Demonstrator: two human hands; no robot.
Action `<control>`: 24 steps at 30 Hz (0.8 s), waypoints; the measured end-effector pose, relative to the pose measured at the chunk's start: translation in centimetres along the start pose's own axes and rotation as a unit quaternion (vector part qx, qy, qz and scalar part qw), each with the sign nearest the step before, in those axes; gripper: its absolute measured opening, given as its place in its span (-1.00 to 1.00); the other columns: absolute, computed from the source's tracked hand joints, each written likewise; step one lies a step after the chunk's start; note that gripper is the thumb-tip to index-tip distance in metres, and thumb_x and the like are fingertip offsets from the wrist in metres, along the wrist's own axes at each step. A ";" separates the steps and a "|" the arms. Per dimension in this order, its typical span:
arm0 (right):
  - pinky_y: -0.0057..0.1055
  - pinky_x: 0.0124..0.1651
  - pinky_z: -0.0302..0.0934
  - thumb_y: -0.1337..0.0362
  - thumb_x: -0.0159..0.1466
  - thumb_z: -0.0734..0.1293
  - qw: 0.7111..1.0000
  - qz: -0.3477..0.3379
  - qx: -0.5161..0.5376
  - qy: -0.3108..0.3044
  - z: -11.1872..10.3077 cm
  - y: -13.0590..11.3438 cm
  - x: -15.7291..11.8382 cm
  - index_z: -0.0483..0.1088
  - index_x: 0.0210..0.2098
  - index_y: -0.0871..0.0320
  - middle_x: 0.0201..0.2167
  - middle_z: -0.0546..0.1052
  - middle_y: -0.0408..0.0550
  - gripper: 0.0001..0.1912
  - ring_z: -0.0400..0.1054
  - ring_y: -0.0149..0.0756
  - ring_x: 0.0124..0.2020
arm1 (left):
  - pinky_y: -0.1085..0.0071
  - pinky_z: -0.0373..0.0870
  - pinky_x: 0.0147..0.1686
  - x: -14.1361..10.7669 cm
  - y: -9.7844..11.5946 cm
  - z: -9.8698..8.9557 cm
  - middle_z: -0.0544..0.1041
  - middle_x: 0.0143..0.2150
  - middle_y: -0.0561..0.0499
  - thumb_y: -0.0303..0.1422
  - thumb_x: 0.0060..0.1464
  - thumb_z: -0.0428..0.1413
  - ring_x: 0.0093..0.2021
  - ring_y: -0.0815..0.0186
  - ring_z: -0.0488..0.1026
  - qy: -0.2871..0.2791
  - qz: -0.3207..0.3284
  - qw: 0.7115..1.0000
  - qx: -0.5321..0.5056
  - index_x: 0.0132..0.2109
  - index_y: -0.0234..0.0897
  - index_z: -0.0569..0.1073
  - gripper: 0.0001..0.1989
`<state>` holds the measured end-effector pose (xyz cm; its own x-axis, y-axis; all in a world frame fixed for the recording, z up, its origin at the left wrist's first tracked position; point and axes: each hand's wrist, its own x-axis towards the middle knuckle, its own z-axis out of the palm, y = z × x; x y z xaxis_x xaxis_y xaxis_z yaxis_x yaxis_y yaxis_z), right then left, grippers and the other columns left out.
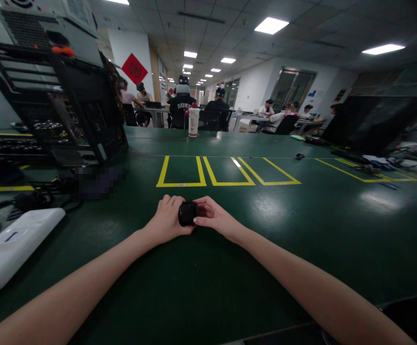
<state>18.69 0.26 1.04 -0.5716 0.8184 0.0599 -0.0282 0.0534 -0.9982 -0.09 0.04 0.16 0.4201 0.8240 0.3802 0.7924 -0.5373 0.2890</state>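
Between my two hands is a small black object [186, 213], low over the green table [194, 287]. My left hand [167, 218] wraps round its left side, fingers curled over it. From the right, my right hand [212, 216] grips it with the thumb in front and the fingers on its upper side. What the object is cannot be made out. Just beyond my hands, yellow tape outlines [181, 185] mark the tabletop.
An open black computer case [82, 110] and cables stand at the left, with a white device [17, 244] nearer. A cup [193, 120] stands at the far edge. A dark monitor [374, 120] and tools are at the right. People sit beyond.
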 end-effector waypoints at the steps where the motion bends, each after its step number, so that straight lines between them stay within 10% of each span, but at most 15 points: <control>1: -0.19 0.04 0.11 0.36 0.01 0.39 1.000 -0.004 0.002 -0.003 0.0 0.0 0.0 0.21 -0.14 0.08 -0.15 0.33 -0.10 -0.56 0.22 -0.26 -0.03 | 0.24 0.17 -0.26 0.0 0.0 0.0 0.32 -0.22 -0.07 -0.13 -0.21 0.13 -0.24 0.15 0.21 0.000 -0.002 1.000 0.003 -0.14 -0.28 0.24 -0.51; 24: -0.21 0.01 0.10 0.23 0.11 0.31 1.000 -0.002 0.004 0.023 0.1 0.0 0.0 0.23 -0.18 0.08 -0.21 0.36 -0.10 -0.72 0.24 -0.28 -0.09 | 0.24 0.17 -0.28 0.1 0.2 -0.2 0.32 -0.22 -0.07 -0.08 -0.20 0.12 -0.25 0.15 0.22 -0.003 0.001 1.000 0.007 -0.16 -0.28 0.25 -0.52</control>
<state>18.58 0.24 1.04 -0.5333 0.8436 0.0636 -0.0362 0.0524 -0.9980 0.00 -0.06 0.41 0.4251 0.8235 0.3756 0.7973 -0.5371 0.2754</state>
